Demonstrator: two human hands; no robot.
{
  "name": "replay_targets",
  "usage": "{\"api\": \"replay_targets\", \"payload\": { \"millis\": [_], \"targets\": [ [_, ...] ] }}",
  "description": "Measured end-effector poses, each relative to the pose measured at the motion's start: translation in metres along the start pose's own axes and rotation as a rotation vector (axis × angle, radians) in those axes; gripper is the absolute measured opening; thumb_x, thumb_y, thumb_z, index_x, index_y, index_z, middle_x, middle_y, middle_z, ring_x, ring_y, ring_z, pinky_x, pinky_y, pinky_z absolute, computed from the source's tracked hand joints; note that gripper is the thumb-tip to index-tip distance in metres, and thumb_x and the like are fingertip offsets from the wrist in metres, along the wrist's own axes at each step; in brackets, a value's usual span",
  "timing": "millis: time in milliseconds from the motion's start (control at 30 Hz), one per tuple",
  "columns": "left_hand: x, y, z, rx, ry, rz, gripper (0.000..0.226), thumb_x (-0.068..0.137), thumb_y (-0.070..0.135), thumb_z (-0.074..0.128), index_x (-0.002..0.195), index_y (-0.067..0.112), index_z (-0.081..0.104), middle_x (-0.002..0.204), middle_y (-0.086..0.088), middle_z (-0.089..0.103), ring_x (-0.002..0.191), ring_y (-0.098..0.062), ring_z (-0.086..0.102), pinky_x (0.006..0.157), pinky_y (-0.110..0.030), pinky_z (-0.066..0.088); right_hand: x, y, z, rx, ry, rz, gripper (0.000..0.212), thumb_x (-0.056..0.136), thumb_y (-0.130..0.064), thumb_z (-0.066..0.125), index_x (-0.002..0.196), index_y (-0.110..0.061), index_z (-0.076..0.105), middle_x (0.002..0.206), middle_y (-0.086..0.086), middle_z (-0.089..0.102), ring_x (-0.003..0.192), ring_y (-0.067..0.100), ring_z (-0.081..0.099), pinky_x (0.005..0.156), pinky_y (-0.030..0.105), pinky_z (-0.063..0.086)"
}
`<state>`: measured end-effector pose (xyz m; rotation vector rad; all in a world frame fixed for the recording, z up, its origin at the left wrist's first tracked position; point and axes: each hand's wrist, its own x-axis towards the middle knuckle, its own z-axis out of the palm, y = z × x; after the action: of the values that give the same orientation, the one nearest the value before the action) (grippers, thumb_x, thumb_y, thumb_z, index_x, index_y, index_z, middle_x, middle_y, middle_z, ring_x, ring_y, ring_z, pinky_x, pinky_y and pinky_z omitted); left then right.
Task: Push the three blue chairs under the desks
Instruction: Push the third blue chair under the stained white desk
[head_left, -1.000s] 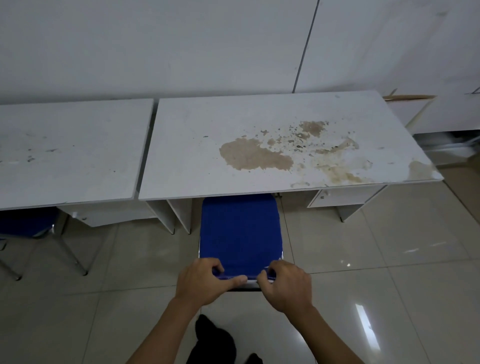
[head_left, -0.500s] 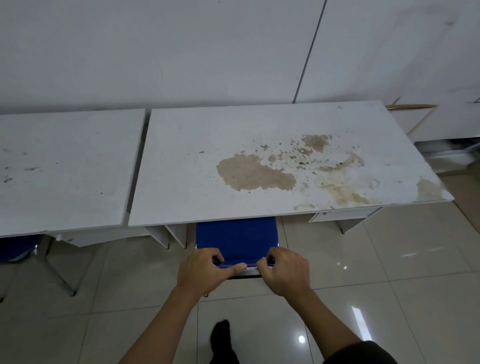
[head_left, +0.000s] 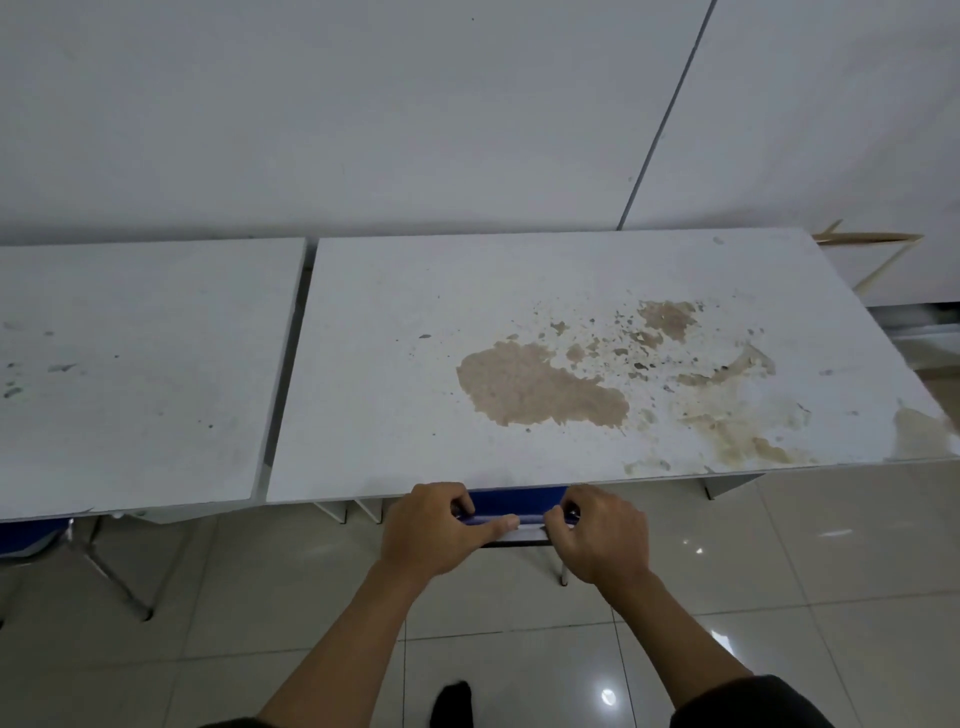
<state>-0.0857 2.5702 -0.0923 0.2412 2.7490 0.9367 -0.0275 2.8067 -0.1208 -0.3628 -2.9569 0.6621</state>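
Note:
A blue chair (head_left: 517, 503) sits almost wholly under the stained white desk (head_left: 545, 364); only a thin blue strip and the top edge of its backrest show at the desk's front edge. My left hand (head_left: 434, 530) and my right hand (head_left: 602, 540) both grip that backrest edge, side by side. A second blue chair (head_left: 28, 535) is tucked under the left white desk (head_left: 135, 374), with only a corner of its seat and its metal legs showing.
A white wall runs behind both desks. A narrow gap separates the two desktops. Glossy beige floor tiles (head_left: 779, 597) lie in front. White furniture with a broken board (head_left: 872, 244) stands at the far right. My foot (head_left: 451, 704) shows at the bottom.
The blue chair has slid forward under the stained desk, from most of the seat showing to just a strip. Both hands stayed on its backrest and I stepped closer.

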Motion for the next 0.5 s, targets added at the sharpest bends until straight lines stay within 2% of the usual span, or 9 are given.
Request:
{"api": "replay_targets", "payload": {
  "millis": [100, 267, 400, 500],
  "targets": [
    [0.002, -0.006, 0.004, -0.019, 0.018, 0.001, 0.072, 0.058, 0.098, 0.064, 0.067, 0.026, 0.066, 0.064, 0.014, 0.067, 0.06, -0.003, 0.065, 0.049, -0.017, 0.049, 0.0, 0.003, 0.004, 0.0, -0.016, -0.001, 0.031, 0.085, -0.051, 0.051, 0.072, -0.026, 0.064, 0.063, -0.01, 0.062, 0.053, 0.008, 0.054, 0.048, 0.032, 0.051],
    [0.001, 0.0, -0.001, 0.002, -0.048, -0.044, 0.075, 0.057, 0.1, 0.061, 0.067, 0.026, 0.066, 0.06, 0.009, 0.066, 0.057, -0.006, 0.064, 0.05, -0.023, 0.049, -0.001, -0.009, -0.009, -0.041, -0.091, 0.032, 0.031, 0.083, -0.052, 0.048, 0.068, -0.027, 0.056, 0.062, -0.007, 0.057, 0.054, 0.009, 0.051, 0.047, 0.028, 0.037],
    [-0.003, 0.016, -0.012, 0.032, -0.208, -0.121, 0.083, 0.058, 0.104, 0.051, 0.075, 0.025, 0.07, 0.071, 0.006, 0.071, 0.067, -0.011, 0.069, 0.065, -0.037, 0.058, 0.008, -0.019, -0.024, -0.09, -0.311, 0.058, 0.032, 0.087, -0.057, 0.046, 0.075, -0.029, 0.053, 0.071, -0.005, 0.058, 0.061, 0.009, 0.051, 0.052, 0.027, 0.036],
    [-0.012, 0.029, -0.021, 0.115, -0.322, -0.128, 0.088, 0.068, 0.103, 0.037, 0.077, 0.02, 0.065, 0.076, 0.005, 0.07, 0.078, -0.02, 0.07, 0.068, -0.038, 0.054, 0.015, -0.024, -0.035, -0.085, -0.508, 0.074, 0.035, 0.093, -0.059, 0.043, 0.083, -0.027, 0.051, 0.081, -0.005, 0.059, 0.069, 0.013, 0.052, 0.061, 0.032, 0.041]
  ]
}}
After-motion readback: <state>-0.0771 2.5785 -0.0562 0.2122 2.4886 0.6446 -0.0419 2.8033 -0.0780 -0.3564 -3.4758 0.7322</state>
